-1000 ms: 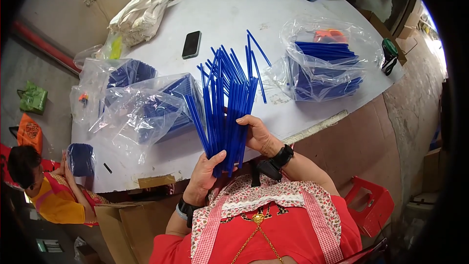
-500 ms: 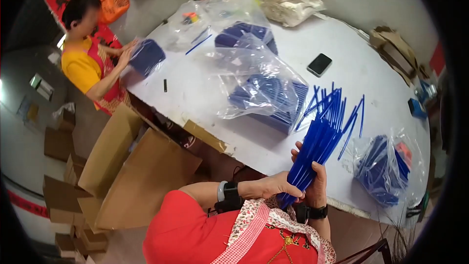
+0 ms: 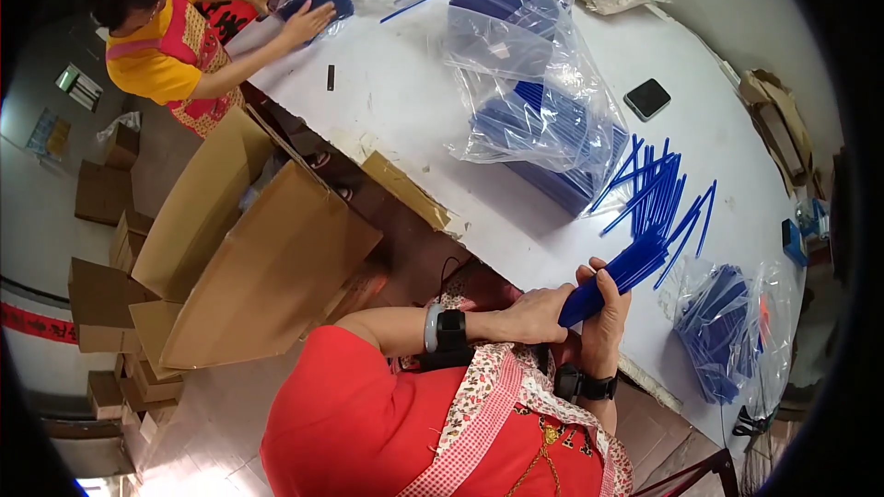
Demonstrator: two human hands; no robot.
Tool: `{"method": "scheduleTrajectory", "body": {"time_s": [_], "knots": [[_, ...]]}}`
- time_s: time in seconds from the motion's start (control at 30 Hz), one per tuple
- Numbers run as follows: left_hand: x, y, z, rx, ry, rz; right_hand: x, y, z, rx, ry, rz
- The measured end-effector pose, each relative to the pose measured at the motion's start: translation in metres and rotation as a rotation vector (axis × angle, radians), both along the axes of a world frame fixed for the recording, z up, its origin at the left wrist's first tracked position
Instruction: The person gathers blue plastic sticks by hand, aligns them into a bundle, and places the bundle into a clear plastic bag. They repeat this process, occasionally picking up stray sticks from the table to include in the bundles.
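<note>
A bundle of long blue straws [image 3: 645,221] fans out over the white table [image 3: 405,101]. My left hand [image 3: 536,313] grips the bundle's lower end from the left. My right hand [image 3: 603,317] wraps around the same end from the right, fingers curled over the straws. Both hands sit at the table's near edge, just above my red top and patterned apron.
Clear bags of blue straws [image 3: 543,120] lie mid-table, and another bag [image 3: 723,331] lies at the right. A black phone [image 3: 647,98] rests further back. Another person [image 3: 166,37] handles a bag at the far left. Open cardboard boxes [image 3: 249,248] stand on the floor beside me.
The view has swung further left, showing the boxes and the other person. The fanned straws have drawn into a tighter bundle in both hands.
</note>
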State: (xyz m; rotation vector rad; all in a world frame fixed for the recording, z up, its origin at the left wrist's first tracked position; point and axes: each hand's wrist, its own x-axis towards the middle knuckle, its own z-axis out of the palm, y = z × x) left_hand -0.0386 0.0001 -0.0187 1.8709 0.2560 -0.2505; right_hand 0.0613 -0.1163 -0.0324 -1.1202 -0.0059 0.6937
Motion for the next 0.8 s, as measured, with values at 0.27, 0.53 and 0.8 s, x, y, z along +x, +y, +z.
{"method": "scheduleTrajectory", "body": {"time_s": [0.27, 0.53, 0.8], "knots": [[-0.003, 0.009, 0.011, -0.801, 0.042, -0.08, 0.0, -0.007, 0.015, 0.48, -0.076, 0.127], [-0.009, 0.002, -0.007, -0.894, 0.183, -0.214, 0.038, -0.009, 0.036, 0.377, -0.212, -0.167], [-0.019, -0.013, -0.008, -1.156, 0.342, -0.191, 0.089, -0.055, 0.035, -0.006, -0.733, 0.523]]}}
